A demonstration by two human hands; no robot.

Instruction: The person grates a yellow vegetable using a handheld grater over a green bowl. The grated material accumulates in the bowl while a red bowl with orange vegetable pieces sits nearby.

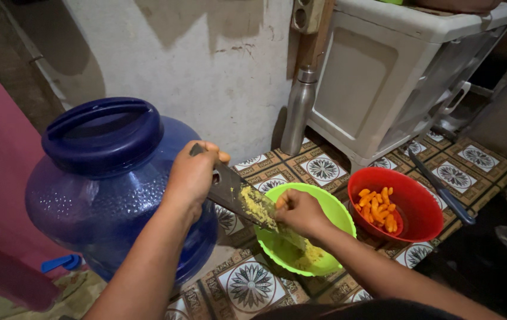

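My left hand (193, 173) grips the top end of a flat metal grater (237, 200) that slants down into a lime green bowl (335, 214). Yellow grated pulp coats the grater's face and lies in the bowl's bottom. My right hand (299, 211) presses a small yellow-orange piece against the grater, just above the bowl. A red bowl (414, 198) to the right holds several orange root pieces (378, 208).
A big blue water jug (102, 178) stands at the left, touching my left forearm. A steel bottle (298, 109) leans by the wall. A white plastic cabinet (404, 71) stands at the back right. A dark-handled knife (443, 189) lies on the patterned floor tiles.
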